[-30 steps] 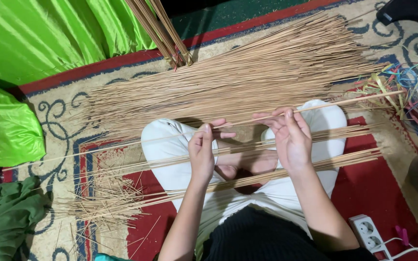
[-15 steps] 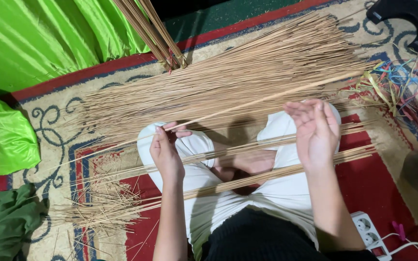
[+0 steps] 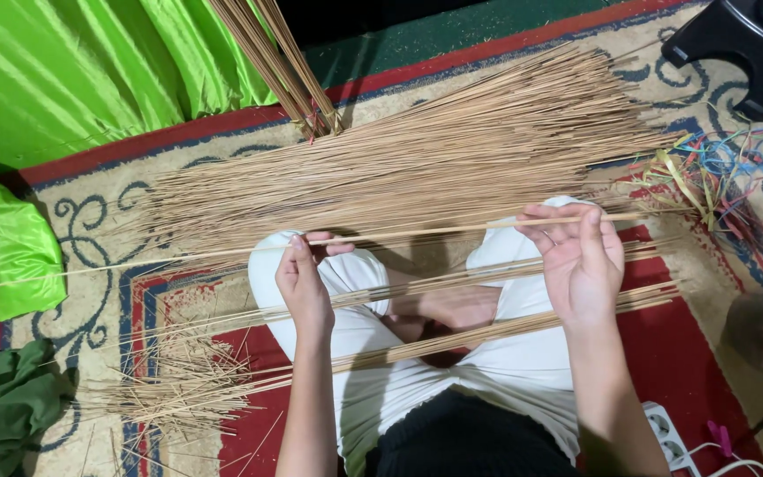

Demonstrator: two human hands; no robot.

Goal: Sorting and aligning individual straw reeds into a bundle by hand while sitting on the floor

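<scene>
The left hand [image 3: 304, 287] and the right hand [image 3: 580, 261] each pinch one long, thin, pale stick [image 3: 417, 234] between thumb and fingers, and it stretches straight across above the white knees [image 3: 355, 291]. Just past it lies a big pile [image 3: 417, 163] of dry, straw-coloured sticks on a patterned rug [image 3: 99, 230], and more sticks rest across the lap. Shiny green cloth [image 3: 72, 79] is bunched at the left, and curly coloured strings [image 3: 744, 168] lie at the right.

Both forearms reach forward, well apart. The left hand [image 3: 304, 281] pinches with fingertips. The right hand [image 3: 581, 260] is palm up, fingers curled.
</scene>
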